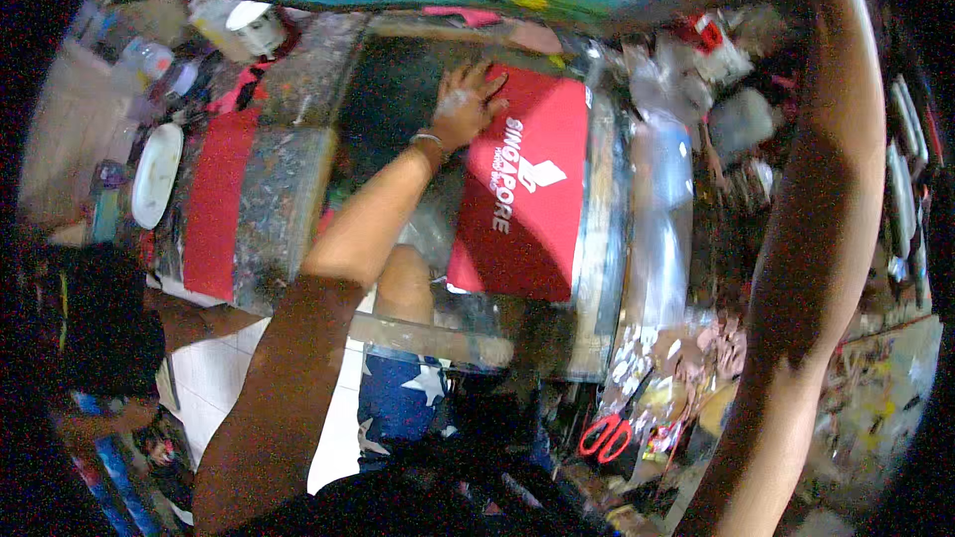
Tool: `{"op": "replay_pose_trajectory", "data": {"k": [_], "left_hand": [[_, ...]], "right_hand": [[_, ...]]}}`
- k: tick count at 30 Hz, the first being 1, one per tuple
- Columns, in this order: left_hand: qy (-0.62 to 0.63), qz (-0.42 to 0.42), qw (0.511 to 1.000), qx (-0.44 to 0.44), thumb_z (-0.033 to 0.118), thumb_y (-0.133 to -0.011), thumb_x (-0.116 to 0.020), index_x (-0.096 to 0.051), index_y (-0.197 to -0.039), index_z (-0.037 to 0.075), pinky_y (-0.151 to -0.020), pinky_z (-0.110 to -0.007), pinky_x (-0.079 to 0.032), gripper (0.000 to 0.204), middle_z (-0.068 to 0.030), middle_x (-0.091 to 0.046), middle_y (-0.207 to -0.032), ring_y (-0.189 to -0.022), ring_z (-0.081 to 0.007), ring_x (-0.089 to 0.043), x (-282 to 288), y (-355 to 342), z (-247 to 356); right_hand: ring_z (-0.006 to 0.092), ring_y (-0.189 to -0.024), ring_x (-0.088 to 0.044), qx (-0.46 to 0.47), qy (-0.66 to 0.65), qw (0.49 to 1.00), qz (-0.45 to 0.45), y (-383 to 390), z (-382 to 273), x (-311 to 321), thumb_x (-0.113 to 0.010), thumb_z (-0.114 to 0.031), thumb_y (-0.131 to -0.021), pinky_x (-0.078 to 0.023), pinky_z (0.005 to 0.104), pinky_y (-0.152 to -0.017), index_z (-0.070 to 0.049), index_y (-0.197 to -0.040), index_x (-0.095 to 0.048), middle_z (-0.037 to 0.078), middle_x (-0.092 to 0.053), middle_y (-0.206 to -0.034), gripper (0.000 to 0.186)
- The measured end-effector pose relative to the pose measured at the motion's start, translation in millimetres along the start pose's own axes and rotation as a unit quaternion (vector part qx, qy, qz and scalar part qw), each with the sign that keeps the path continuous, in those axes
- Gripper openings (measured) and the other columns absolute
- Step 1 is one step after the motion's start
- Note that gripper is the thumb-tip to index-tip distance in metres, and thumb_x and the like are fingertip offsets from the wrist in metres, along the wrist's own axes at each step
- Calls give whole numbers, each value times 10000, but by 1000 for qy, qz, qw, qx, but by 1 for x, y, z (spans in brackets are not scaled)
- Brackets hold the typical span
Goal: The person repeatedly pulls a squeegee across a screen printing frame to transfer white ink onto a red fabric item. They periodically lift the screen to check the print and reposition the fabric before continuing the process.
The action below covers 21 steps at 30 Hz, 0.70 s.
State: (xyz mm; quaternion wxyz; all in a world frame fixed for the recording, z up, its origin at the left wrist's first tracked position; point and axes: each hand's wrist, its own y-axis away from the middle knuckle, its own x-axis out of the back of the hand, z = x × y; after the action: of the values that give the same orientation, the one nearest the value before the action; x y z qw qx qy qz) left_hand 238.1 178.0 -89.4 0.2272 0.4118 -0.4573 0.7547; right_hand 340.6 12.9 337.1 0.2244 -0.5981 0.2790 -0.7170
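- Red fabric (527, 204) with a white print is spread flat on the paint-stained worktable (288, 179), near its middle, and appears to be pinned there to stay smooth.
- It is pressed at its top left corner by the left hand (466, 107), fingers splayed wide and flat, nothing gripped.
- The right arm is raised along the right side; its hand is out of view.
- Clutter is crowded around: red-handled scissors (604, 435), a white plate (156, 174), plastic wrap (662, 189); white floor tiles (224, 373) are seen below.

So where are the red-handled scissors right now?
The red-handled scissors lie low in the head view, right of centre, amid clutter below the red printed fabric.
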Motion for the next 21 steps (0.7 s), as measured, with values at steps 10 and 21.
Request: {"op": "replay_pose_trajectory", "data": {"k": [10, 21], "left_hand": [[-39, 192, 980, 15, 409, -887, -640, -674, -1200, 128, -757, -477, -554, 422, -199, -684, -1079, -832, -400, -659, 21, 5, 27], [242, 289, 892, 250, 70, -918, -643, -658, -1217, -14, -964, -308, -513, 310, -154, -686, -1207, -1092, -175, -657, 301, 172, -75]], "right_hand": [[398, -1113, -585, 110, 198, 973, -54, -13, 66, 9, -469, -367, -976, -426, 430, -991, 14, -1210, -621, 267, -621, -1188, 473], [348, -1271, -491, 72, 189, 975, -89, -18, 119, -12, -400, -260, -1026, -374, 385, -1092, -7, -1383, -493, 215, -523, -1376, 448]]}}
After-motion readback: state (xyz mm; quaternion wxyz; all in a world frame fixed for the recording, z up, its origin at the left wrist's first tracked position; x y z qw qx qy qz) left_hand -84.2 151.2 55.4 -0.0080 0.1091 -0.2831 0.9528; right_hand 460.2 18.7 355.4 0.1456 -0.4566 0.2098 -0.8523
